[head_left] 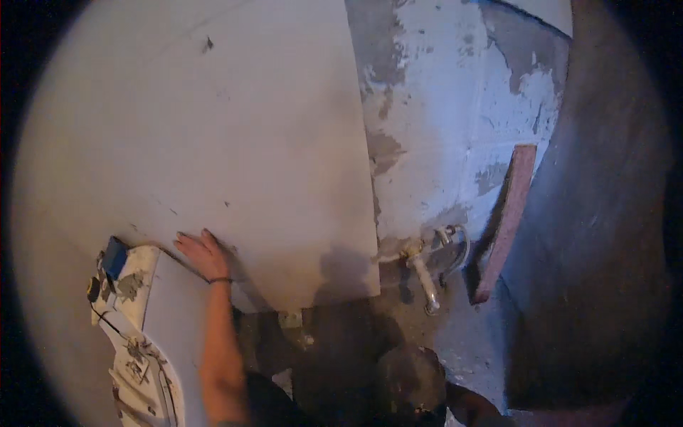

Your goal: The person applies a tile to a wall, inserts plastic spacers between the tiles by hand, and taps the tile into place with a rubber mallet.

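Note:
My left hand (206, 256) lies flat, fingers stretched out, against the lower part of a large pale panel (284, 142). Around that wrist is a thin dark band (221, 280). Just left of the hand stands a white appliance or fixture (174, 306), its top littered with small items. At the lower right a dark limb (471, 407), perhaps my right forearm, shows in deep shadow; its hand cannot be made out. Beside it is a dark rounded shape (411, 384) that I cannot identify.
Right of the panel is a patchy wall (441, 107) with peeling paint. A tap with pipes (425, 277) juts from it low down. A reddish plank (506, 220) leans near the corner. On the fixture sit a blue object (114, 257), a small yellow-and-black item (93, 289) and cords.

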Demonstrator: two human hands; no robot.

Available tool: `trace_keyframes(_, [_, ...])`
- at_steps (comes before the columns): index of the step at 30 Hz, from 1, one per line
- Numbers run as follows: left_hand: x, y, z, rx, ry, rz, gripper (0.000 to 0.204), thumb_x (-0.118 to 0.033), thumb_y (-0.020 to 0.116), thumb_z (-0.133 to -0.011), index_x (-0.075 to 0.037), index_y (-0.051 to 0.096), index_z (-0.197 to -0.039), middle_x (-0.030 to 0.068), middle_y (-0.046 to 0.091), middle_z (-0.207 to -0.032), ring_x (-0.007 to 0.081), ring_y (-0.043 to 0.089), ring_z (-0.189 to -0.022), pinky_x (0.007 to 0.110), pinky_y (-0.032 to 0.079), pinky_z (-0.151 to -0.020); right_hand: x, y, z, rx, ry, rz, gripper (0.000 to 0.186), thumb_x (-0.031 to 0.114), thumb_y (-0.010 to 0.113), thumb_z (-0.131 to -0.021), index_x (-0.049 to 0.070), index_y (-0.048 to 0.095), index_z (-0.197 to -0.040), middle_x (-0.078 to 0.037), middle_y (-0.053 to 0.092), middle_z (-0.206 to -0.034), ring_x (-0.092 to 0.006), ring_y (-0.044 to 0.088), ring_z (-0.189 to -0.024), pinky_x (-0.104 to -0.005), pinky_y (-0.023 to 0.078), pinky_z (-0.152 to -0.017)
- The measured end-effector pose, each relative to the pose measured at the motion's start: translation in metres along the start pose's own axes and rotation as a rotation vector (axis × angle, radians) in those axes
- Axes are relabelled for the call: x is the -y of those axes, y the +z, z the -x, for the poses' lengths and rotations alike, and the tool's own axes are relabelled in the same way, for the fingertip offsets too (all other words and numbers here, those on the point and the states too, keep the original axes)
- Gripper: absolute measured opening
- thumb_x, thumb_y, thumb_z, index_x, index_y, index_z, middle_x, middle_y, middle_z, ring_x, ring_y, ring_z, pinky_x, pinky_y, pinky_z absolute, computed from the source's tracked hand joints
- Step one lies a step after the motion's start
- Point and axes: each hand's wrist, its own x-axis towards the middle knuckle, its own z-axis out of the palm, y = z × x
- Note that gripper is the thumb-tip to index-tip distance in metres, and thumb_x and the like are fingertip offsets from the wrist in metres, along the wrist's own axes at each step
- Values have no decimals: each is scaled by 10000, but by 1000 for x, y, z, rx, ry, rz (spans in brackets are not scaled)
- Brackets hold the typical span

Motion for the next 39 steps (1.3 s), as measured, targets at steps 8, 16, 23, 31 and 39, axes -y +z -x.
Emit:
trace_keyframes(8, [-158, -35, -21, 106, 846, 409, 426, -100, 603, -736, -25, 518, -1146, 196, 476, -1236, 369, 436, -1151, 469, 310, -992, 37, -45, 33, -140, -160, -211, 317, 219, 517, -897, 29, 550, -1149, -128, 587, -1117, -223, 557, -953, -358, 474, -805])
trace_keyframes(16, [-263, -10, 14, 455, 1366, 481, 358, -156, 641, -685, -122, 585, -1037, 91, 507, -1198, 298, 423, -1175, 479, 286, -1023, 197, -274, 124, -700, -786, -1172, 520, 387, 455, -914, 105, 382, -1346, -66, 551, -1040, -125, 553, -705, -274, 505, -579])
trace_keyframes(23, [-259, 12, 3, 368, 1409, 397, 395, -232, 663, -673, -177, 589, -1058, 28, 500, -1205, 249, 417, -1170, 465, 268, -1041, 309, -343, 136, -916, -751, -1233, 575, 404, 448, -920, 57, 331, -1364, -102, 513, -1136, -165, 520, -838, -308, 504, -568])
trace_keyframes(31, [-262, 10, 1, 295, 1407, 431, 421, -236, 675, -652, -200, 588, -1063, -15, 504, -1206, 198, 471, -1027, 431, 336, -1003, 304, -348, 121, -946, -738, -1296, 610, 385, 478, -913, 43, 289, -1381, -142, 492, -1218, -211, 532, -958, -346, 515, -610])
trace_keyframes(39, [-264, 5, 1, 334, 1413, 369, 415, -241, 682, -642, -233, 595, -1047, -46, 508, -1184, 182, 479, -983, 419, 350, -995, 302, -348, 116, -924, -853, -1224, 558, 384, 461, -921, 55, 344, -1356, -53, 556, -889, -134, 529, -685, -294, 476, -468])
